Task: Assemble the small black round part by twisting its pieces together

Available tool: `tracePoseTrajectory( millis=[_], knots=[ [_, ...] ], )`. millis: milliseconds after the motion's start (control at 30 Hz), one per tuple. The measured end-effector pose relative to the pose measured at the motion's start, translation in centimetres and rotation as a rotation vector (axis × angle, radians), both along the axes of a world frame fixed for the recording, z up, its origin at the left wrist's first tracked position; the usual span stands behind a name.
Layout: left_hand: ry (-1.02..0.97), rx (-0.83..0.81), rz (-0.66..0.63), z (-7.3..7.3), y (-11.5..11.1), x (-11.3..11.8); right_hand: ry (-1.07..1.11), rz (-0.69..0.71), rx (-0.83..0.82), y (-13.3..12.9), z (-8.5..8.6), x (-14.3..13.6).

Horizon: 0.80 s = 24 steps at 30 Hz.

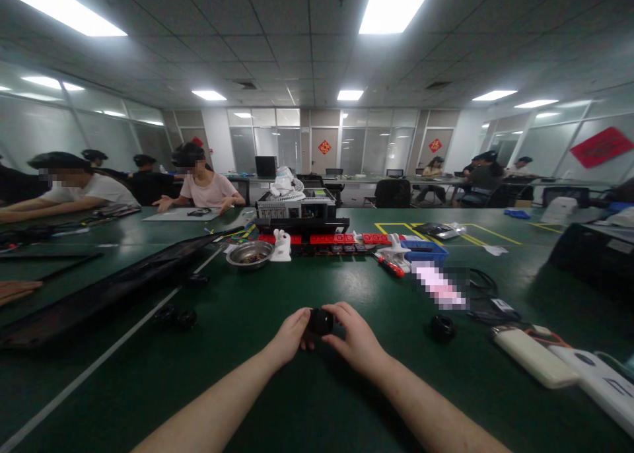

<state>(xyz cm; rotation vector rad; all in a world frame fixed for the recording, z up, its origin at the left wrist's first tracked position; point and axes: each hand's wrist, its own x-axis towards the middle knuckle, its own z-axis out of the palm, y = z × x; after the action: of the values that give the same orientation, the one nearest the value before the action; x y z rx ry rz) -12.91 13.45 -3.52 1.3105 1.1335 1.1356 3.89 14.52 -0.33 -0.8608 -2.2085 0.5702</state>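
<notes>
A small glossy black round part [323,321] is between my hands, just above the green table [317,284]. My left hand [288,337] closes around its left side, thumb on top and fingers partly hidden behind it. From the right, my right hand [357,339] grips it between thumb and fingertips. The exact kind of part cannot be made out. Another black round piece with a hollow [442,328] lies to the right of my right hand. Off to the left, a pair of dark round pieces [186,319] rests on the table.
Ahead stand a metal bowl [250,255] of small bits, red blocks [341,240], an opened electronic chassis [297,209] and a blue bin [426,251]. A long black panel [119,281] lies left. A cream power bank [535,357] and cables lie right. Co-workers sit across the room.
</notes>
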Motion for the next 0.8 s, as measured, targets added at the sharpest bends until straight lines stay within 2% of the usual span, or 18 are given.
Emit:
tracePoseTrajectory(
  millis=[100,233,400,533,700,800],
  knots=[
    [-0.034,-0.052,-0.025,0.2,0.1,-0.2,-0.012,0.01,0.047,-0.5,0.2,-0.2],
    [-0.073,-0.055,0.017,1.0,-0.3,0.0,-0.012,0.001,0.03,-0.6,0.0,-0.4],
    [-0.111,-0.045,0.097,1.6,-0.8,0.3,0.046,-0.129,-0.176,-0.2,-0.3,-0.4],
    [-0.061,0.023,0.067,1.3,-0.9,0.4,-0.035,-0.174,-0.32,0.4,-0.3,-0.3],
    [0.035,0.035,-0.058,1.1,-1.0,0.3,-0.029,-0.066,-0.306,0.3,0.0,-0.3],
    [-0.003,-0.044,-0.016,1.2,-0.9,0.1,0.0,0.033,-0.238,-0.1,0.4,-0.2]
  ],
)
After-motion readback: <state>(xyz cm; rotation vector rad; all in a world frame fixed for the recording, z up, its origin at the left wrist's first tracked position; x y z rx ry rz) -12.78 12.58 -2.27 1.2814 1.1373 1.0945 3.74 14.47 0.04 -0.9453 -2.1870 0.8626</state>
